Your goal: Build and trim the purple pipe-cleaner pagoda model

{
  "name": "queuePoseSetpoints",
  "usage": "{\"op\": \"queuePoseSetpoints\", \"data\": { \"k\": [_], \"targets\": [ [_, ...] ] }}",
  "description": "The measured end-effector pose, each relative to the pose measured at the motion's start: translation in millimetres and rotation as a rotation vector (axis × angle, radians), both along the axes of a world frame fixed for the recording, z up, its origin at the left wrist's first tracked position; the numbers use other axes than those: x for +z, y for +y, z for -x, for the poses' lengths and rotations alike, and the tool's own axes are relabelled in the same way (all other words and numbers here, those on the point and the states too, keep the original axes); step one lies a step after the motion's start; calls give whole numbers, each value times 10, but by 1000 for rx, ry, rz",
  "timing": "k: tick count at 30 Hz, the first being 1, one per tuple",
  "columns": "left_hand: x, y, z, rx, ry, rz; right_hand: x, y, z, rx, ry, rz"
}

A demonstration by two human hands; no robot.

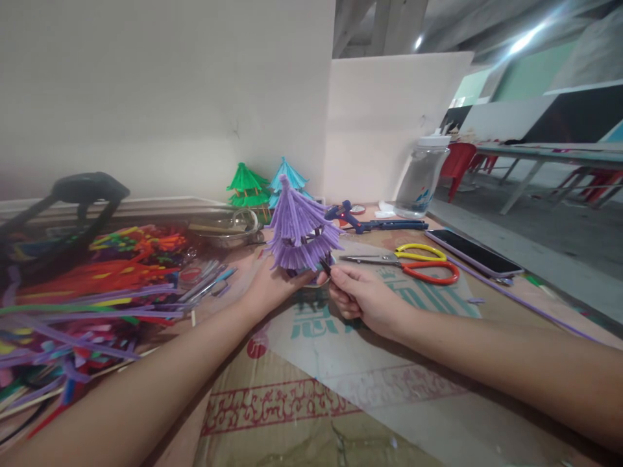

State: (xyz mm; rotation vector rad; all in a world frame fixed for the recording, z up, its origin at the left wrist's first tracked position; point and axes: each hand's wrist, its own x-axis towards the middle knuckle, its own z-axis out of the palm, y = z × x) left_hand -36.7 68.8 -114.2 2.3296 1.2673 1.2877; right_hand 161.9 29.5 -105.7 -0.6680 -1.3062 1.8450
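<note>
A purple pipe-cleaner pagoda model with two fringed tiers stands upright in the middle. My left hand grips its base from the left, with most of its fingers hidden behind and under the model. Close to the lower right of the pagoda, my right hand is closed in a pinch on a thin dark piece that points toward the lower tier. Its exact kind is too small to make out. Scissors with one yellow and one red handle lie just beyond my right hand.
Green and blue models stand behind. Loose pipe cleaners cover the left side. A glass bowl, blue glue gun, water bottle and phone sit around the back and right. A plastic sheet covers the tabletop.
</note>
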Motion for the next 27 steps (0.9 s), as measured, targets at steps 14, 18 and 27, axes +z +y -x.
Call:
{"op": "queuePoseSetpoints", "data": {
  "k": [14, 18, 27],
  "targets": [
    [40, -23, -3, 30, 23, 9, 18, -8, -2, -17, -30, -5],
    [30, -22, -2, 48, 31, 3, 8, -14, -5, 0, 5, 25],
    [11, -21, 9, 24, 4, 16, -4, -11, -9, 33, 23, 32]
  ]
}}
